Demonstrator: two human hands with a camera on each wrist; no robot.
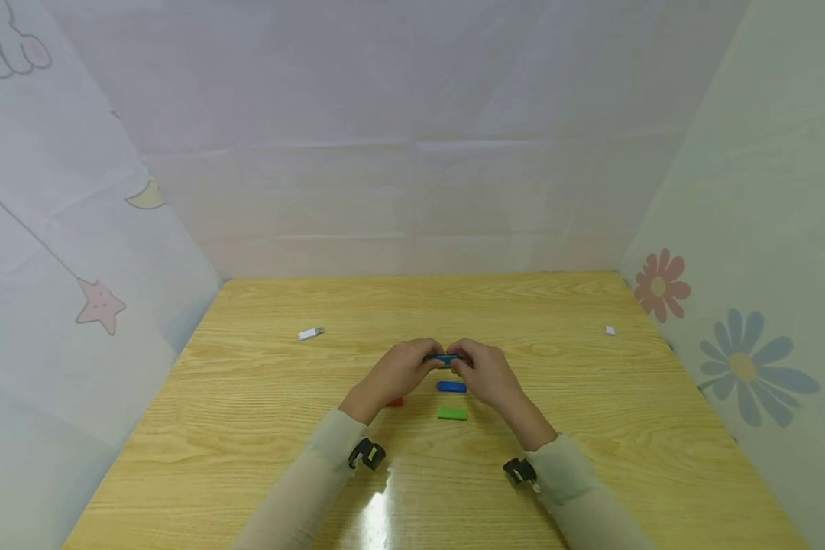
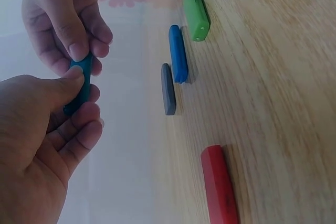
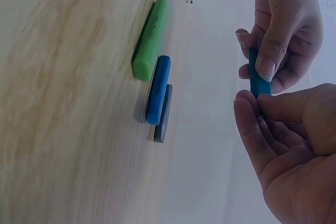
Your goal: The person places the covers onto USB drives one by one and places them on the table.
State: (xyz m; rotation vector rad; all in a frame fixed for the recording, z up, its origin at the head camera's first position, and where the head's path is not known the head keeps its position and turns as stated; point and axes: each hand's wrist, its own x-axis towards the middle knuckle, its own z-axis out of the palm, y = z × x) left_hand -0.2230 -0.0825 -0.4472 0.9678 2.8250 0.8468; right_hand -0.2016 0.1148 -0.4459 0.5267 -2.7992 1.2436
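Observation:
Both hands hold a short teal stick [image 2: 84, 88] that looks like modelling clay, raised above the table. My left hand [image 1: 404, 369] pinches one end between thumb and fingers. At the other end my right hand [image 1: 486, 372] pinches it the same way, and the fingertips of the two hands come close together. Below them on the table lie a grey stick [image 2: 168, 90], a blue stick [image 1: 451, 386] and a green stick [image 1: 452, 413], roughly parallel. A red stick [image 2: 219, 184] lies apart to the left, partly covered by my left hand in the head view.
On the wood-grain table [image 1: 247, 428], a white USB stick [image 1: 310, 334] lies at the back left. Far to the right is a small white piece [image 1: 609, 331]. Patterned sheets hang around the back and sides.

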